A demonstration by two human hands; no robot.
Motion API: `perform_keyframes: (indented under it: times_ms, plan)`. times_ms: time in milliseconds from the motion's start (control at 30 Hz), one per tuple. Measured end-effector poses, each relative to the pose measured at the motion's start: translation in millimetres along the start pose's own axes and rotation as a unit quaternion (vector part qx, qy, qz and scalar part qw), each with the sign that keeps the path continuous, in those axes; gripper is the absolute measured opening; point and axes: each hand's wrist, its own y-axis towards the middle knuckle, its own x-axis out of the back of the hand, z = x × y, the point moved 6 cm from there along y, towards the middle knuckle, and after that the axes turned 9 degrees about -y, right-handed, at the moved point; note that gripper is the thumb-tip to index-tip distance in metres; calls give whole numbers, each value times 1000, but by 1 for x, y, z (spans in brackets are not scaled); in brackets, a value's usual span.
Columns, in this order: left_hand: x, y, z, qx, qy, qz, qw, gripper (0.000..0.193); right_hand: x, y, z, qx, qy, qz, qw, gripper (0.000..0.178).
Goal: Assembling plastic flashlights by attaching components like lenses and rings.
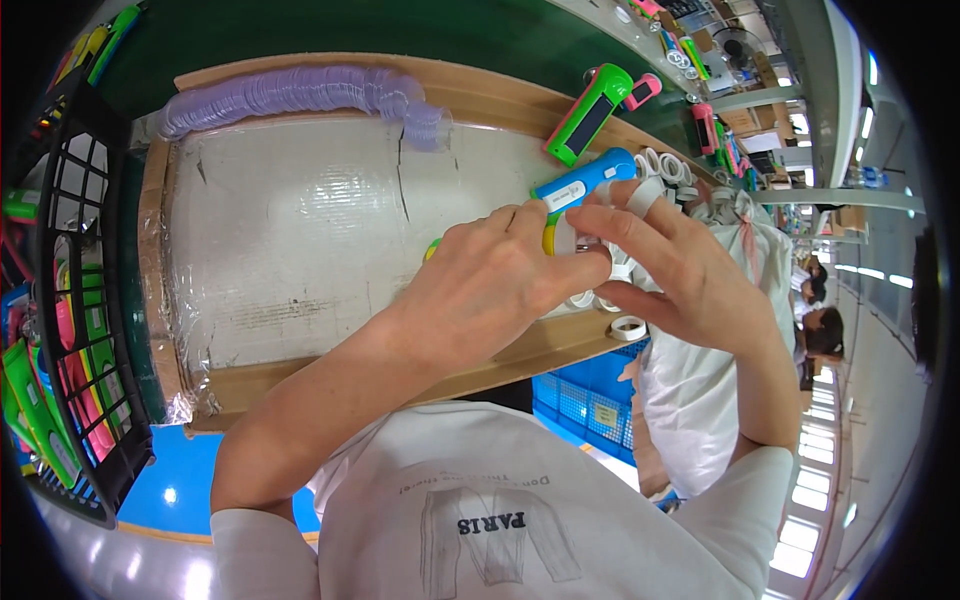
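Note:
Near the middle of the work surface, my left hand (495, 265) is closed round a yellow-green flashlight (549, 236), back of the hand up. Most of its body is hidden under the palm; one end peeks out at the left. My right hand (690, 270) meets it from the right, thumb and fingers curled by the flashlight's pale head. A white ring (645, 196) sits at the right hand's fingers; whether it is pinched or looped over one is unclear. Just beyond the hands lies a blue flashlight (585, 180), and behind that a green one (590, 115).
A long row of clear round discs (290, 95) lies along the cardboard tray's far side. White rings (660, 165) cluster at right, beside a white bag (690, 390). At left stands a black basket (60, 300) of colourful flashlights. A blue crate (590, 405) is below the near edge.

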Motion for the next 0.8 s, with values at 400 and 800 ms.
perform_keyframes:
  times_ms: [400, 800]
  plan:
    - [-4, 2, -4, -15, -11, 2, 1000, 30, -15, -15, -6, -119, 99, -19, 988, 52]
    - [-7, 6, -3, -37, 1, -35, 999, 32, -20, -18, -9, -151, 94, -87, 980, 38]
